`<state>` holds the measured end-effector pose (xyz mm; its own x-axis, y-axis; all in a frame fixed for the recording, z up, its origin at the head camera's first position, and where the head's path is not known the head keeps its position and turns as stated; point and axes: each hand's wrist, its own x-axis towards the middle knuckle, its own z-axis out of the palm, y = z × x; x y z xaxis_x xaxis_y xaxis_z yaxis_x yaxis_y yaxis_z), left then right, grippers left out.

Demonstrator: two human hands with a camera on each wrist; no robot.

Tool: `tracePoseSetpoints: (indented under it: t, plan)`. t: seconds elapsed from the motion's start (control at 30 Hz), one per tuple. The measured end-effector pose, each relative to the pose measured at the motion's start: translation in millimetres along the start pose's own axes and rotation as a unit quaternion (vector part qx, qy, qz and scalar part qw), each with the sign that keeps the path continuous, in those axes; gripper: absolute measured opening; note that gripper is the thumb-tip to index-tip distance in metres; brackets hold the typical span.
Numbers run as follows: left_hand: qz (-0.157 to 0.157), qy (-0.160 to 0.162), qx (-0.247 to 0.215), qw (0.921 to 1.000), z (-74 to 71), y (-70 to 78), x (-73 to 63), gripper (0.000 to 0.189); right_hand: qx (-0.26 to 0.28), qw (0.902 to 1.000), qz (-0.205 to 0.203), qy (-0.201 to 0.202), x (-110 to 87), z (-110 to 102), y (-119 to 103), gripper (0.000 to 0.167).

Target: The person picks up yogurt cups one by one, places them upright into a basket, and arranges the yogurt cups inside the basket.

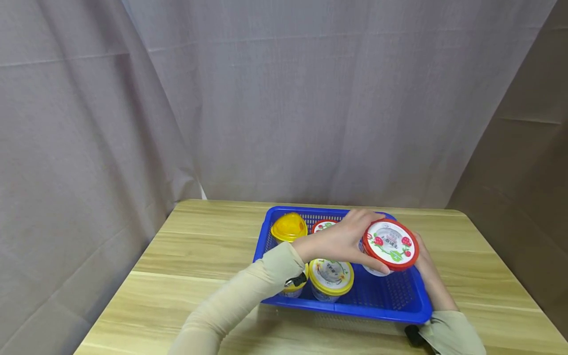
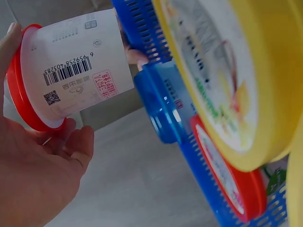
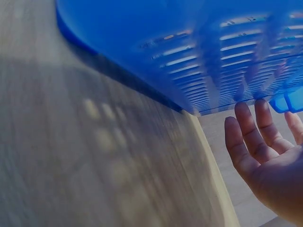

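My left hand (image 1: pixel 343 239) grips a white tub with a red, strawberry-printed lid (image 1: pixel 391 245), thumb in front and fingers behind, above the right part of the blue basket (image 1: pixel 377 313). The tub tilts; its barcode side shows in the left wrist view. Partly hidden behind that tub in the head view, my right hand (image 3: pixel 270 156) is at the basket's right side. Its fingers extend loosely, their tips right at the slotted wall in the right wrist view. A blue-lidded tub (image 2: pixel 163 106) stands in the basket, near that hand.
Also in the basket are a yellow-lidded tub (image 1: pixel 332 276), another partly covered by my left sleeve, a rounded yellow-topped container (image 1: pixel 289 228) and a red-lidded tub (image 1: pixel 324 225). The basket stands on a wooden table (image 1: pixel 199 246), with a grey curtain (image 1: pixel 310 98) behind.
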<state>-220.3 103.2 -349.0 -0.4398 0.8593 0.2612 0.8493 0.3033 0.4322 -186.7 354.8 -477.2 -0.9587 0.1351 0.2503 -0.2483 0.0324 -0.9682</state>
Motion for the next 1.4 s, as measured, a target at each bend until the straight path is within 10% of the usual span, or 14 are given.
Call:
tracePoseSetpoints:
  t: [0.53, 0.9, 1.4]
  plan:
    - [0.000, -0.101, 0.047, 0.9938, 26.1, -0.8, 4.7, 0.104, 0.052, 0.9953, -0.059, -0.056, -1.0, -6, 5, 0.052]
    - [-0.010, -0.171, 0.067, 0.9830, 36.8, 0.1, 6.9, 0.102, 0.011, 0.9971, 0.071, -0.025, -1.2, -5, -9, 0.041]
    - [-0.042, -0.188, 0.047, 0.9802, 35.6, -3.3, 9.4, 0.102, -0.006, 0.9969, 0.074, -0.028, 0.3, -7, -10, 0.039]
